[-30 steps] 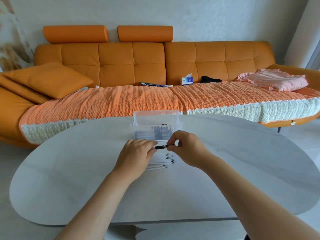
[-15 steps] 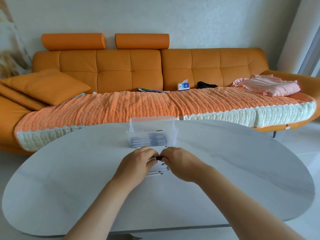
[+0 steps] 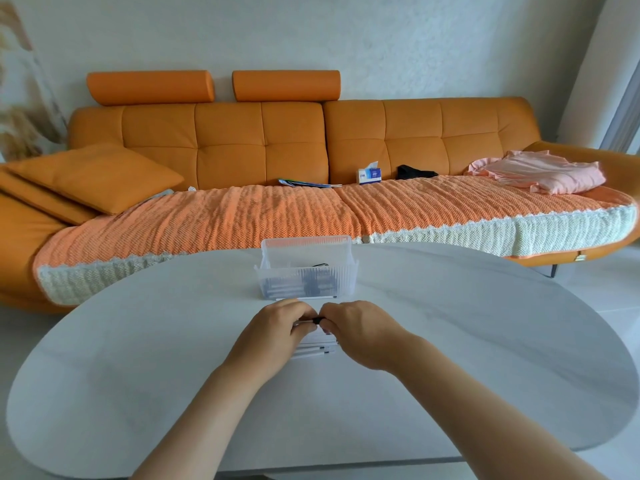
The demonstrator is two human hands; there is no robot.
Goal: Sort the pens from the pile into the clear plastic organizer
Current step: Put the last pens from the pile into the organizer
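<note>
A clear plastic organizer stands on the white oval table, with several pens lying inside it. Just in front of it a pile of white pens lies on the table, mostly hidden under my hands. My left hand and my right hand meet above the pile, fingertips together. Between them they pinch one pen, of which only a short dark part shows.
An orange sofa with a knitted throw runs behind the table. On it lie a cushion, a tissue box, a magazine, a dark item and folded pink cloth.
My hands have closed together over the pile; the pen held between them now shows far less. The camera has tilted up, so the table and organizer sit lower in view.
</note>
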